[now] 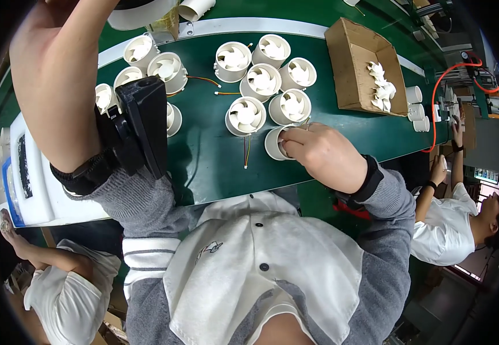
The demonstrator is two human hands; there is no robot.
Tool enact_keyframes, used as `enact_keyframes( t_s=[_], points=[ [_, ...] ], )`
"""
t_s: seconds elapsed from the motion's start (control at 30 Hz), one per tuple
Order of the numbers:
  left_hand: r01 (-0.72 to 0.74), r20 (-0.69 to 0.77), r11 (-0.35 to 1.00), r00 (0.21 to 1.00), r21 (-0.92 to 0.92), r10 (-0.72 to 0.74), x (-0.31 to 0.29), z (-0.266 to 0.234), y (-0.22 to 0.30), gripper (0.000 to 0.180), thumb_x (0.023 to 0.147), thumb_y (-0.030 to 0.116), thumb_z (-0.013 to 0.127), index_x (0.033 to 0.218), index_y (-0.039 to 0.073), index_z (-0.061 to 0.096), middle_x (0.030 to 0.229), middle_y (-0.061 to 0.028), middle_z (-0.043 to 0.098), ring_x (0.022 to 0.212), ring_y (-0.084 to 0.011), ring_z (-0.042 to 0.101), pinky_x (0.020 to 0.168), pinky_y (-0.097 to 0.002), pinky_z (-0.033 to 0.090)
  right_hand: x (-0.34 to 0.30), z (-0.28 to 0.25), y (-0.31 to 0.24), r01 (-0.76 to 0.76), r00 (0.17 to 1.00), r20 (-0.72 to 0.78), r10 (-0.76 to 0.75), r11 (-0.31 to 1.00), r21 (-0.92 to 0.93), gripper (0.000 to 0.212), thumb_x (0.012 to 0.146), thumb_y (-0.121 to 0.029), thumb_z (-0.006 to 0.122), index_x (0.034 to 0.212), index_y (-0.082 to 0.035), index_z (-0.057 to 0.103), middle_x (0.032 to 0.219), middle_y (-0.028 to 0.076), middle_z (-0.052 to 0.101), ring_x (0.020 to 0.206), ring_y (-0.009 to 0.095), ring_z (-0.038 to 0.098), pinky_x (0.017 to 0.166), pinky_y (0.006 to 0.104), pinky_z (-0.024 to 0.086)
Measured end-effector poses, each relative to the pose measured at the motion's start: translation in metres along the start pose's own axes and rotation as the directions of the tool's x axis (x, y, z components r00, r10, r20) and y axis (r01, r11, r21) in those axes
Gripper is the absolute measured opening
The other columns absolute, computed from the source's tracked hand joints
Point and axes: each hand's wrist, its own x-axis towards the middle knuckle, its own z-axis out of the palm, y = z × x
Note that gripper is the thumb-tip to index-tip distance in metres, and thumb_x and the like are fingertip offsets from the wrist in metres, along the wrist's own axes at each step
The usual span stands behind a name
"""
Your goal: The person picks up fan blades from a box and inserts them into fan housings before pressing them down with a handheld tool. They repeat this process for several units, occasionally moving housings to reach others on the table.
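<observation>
My right hand (325, 154) is closed on the rim of a white cylindrical fan housing (273, 145), lying tilted near the table's front edge. Some of its fingers reach into the opening, and what is inside is hidden. Just beyond it stands a cluster of several round white fans (246, 115) with bladed impellers, some trailing thin coloured wires. My left forearm (54, 75) stretches up and out past the top left, so the left hand is out of sight. More white fans (166, 69) stand beside that arm, partly covered by a black device strapped on it.
A cardboard box (341, 69) holding loose white impellers (383, 89) sits at the far right of the green table (203, 167). White cylinders (415, 111) stand beyond it, near a red hose (435, 109). Co-workers (448, 224) (71, 287) are on both sides.
</observation>
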Motion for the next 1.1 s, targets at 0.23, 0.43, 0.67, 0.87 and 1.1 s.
enact_keyframes(
  t_s=[0.23,0.43,0.67,0.87,1.1],
  points=[
    [0.007,0.072,0.991,0.997,-0.133,0.003,0.000,0.004,0.002,0.077,0.064,0.036,0.082,0.123,-0.001,0.049,0.108,-0.0198,0.061,0.099,-0.0315,0.060,0.087,-0.0369,0.045,0.005,-0.002,-0.004,0.006,0.992,0.124,0.008,0.994,-0.111,0.012,0.071,-0.005,0.057,0.081,0.000,0.059,0.093,0.008,0.061,0.077,0.025,0.059,0.069,0.0337,0.048],
    [0.001,0.118,0.973,0.993,-0.231,0.027,0.003,0.014,0.000,0.084,0.059,0.036,0.084,0.125,-0.001,0.046,0.107,-0.0212,0.060,0.097,-0.0340,0.060,0.084,-0.0382,0.047,-0.009,0.009,-0.002,-0.016,0.991,-0.130,0.016,1.000,0.001,0.018,0.072,-0.006,0.061,0.090,-0.001,0.064,0.097,0.010,0.058,0.080,0.027,0.059,0.070,0.0325,0.049],
    [-0.073,0.001,0.990,0.997,-0.118,0.073,-0.038,0.034,0.033,0.078,0.069,0.026,0.080,0.130,-0.004,0.042,0.112,-0.0169,0.059,0.103,-0.0247,0.058,0.089,-0.0333,0.044,-0.038,0.006,0.033,-0.057,0.935,-0.343,0.086,0.994,0.093,0.063,0.064,-0.026,0.078,0.118,-0.003,0.056,0.125,0.014,0.048,0.112,0.031,0.049,0.088,0.0383,0.044],
    [-0.105,0.429,0.970,0.903,0.221,0.001,-0.141,0.070,0.009,0.107,0.049,0.046,0.085,0.136,0.005,0.039,0.131,-0.0237,0.042,0.122,-0.0447,0.038,0.096,-0.0551,0.035,-0.019,0.015,0.080,-0.094,0.939,-0.305,0.159,0.972,0.217,0.090,0.050,-0.036,0.086,0.128,-0.008,0.050,0.138,0.016,0.040,0.128,0.037,0.036,0.101,0.0438,0.036],
    [-0.373,0.592,0.880,0.794,0.293,0.140,-0.149,0.124,0.020,0.095,0.051,0.050,0.081,0.132,0.017,0.045,0.140,-0.0208,0.032,0.129,-0.0479,0.025,0.095,-0.0699,0.025,0.032,0.034,0.126,0.147,0.970,-0.241,0.003,0.784,0.603,0.111,0.046,-0.041,0.088,0.140,-0.010,0.037,0.151,0.015,0.018,0.138,0.030,0.022,0.110,0.0414,0.025]
  ],
)
